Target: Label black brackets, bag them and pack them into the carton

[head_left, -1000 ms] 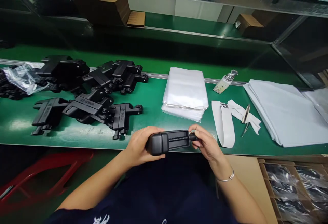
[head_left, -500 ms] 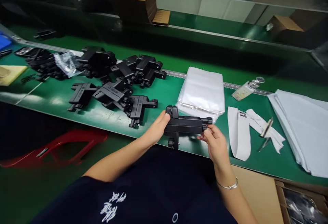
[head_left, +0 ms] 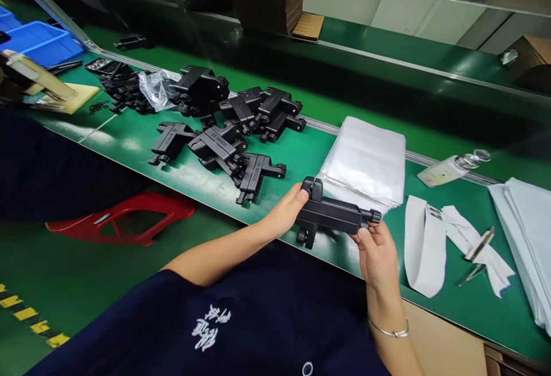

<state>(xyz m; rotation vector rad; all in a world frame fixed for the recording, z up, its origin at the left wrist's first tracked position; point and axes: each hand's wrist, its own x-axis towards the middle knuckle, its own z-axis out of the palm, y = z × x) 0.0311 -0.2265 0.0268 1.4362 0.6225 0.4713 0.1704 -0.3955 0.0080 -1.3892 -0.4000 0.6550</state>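
A black plastic clamp-like part (head_left: 331, 215) is held in front of my body, over the front edge of the green bench. My left hand (head_left: 286, 210) grips its left end, thumb on top near an upright knob. At its right end, the fingers of my right hand (head_left: 375, 245) pinch around a small knob. Behind the part lies a stack of clear plastic bags (head_left: 365, 161). Several similar black parts with "BOSCH" lettering (head_left: 257, 174) rest in a loose group to the left of my hands.
On the right are a white bottle (head_left: 451, 169), white strips (head_left: 425, 249), a pen-like tool (head_left: 480, 245) and white sheets (head_left: 527, 238). Far left, blue bins (head_left: 43, 43) stand near another person's dark clothing. A red stool (head_left: 124, 218) is below the bench. Cardboard (head_left: 279, 6) stands on the shelf.
The camera view has swung left, so the bench contents appear further right, and more blue bin and floor show. Both hands still hold the black part, now tilted down at its right end.
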